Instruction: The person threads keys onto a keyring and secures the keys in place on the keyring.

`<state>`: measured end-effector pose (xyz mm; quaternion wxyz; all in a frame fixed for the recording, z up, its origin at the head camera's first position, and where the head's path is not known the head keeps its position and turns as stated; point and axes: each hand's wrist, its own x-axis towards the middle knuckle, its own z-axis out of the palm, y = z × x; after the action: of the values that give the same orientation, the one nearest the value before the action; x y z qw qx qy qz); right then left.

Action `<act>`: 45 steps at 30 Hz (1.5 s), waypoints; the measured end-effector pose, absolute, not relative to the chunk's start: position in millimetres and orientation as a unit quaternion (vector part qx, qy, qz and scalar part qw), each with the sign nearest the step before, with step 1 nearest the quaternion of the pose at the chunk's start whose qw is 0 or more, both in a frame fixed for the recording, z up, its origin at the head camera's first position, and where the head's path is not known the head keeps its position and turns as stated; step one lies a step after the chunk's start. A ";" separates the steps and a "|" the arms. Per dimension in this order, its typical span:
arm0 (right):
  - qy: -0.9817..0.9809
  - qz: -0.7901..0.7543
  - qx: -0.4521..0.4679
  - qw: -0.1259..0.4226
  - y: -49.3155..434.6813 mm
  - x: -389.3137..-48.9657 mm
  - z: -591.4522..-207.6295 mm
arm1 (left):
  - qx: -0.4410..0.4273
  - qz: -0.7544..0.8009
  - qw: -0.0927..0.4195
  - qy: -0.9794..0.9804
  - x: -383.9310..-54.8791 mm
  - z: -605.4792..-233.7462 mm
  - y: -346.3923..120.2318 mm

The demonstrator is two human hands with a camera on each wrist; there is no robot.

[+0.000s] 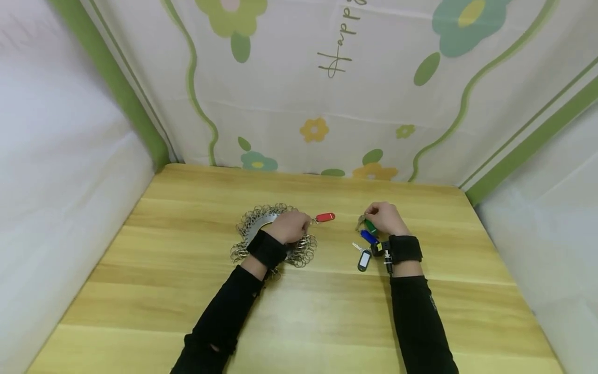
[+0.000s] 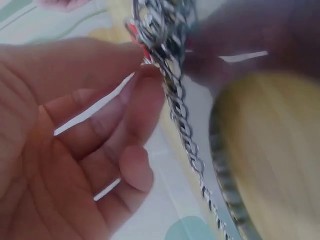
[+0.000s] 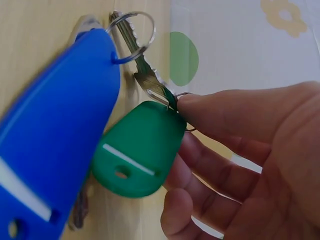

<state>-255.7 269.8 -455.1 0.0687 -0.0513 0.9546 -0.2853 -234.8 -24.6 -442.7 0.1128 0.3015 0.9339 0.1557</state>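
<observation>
We are noting the right hand pinching the green tag at its ring end, likely keeping its key clear. The left hand is pinching at the hoop of rings, beside the red tag; blur is hiding exactly what. The blue tag and dark tag are crowding the right fingers over the worktop.

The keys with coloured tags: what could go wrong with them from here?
The right hand holds the green tag by one end only, so it could slip. The blue tag lies close beside it and might get knocked. The left hand works among crowded metal rings, which could tangle.
</observation>
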 end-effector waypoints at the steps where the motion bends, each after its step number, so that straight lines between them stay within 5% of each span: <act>1: 0.955 -0.286 -0.052 0.066 269.6 -256.6 -454.1 | 0.302 0.157 0.112 0.934 -236.3 -440.8 -25.8; 29: 0.926 -0.373 -0.045 0.026 263.7 -255.8 -449.8 | 0.308 0.102 0.135 0.936 -238.0 -435.6 -15.3; 40: 0.930 -0.365 -0.040 0.030 262.4 -257.0 -453.1 | 0.324 0.089 0.096 0.937 -239.5 -441.0 -5.1; 45: 0.919 -0.393 -0.032 0.030 263.0 -257.2 -450.9 | 0.309 0.100 0.150 0.934 -244.6 -440.9 -8.0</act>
<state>-257.2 263.0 -450.9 0.0299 -0.0325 0.9186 -0.3926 -244.6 -8.0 -440.9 0.1499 0.3092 0.9337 0.1002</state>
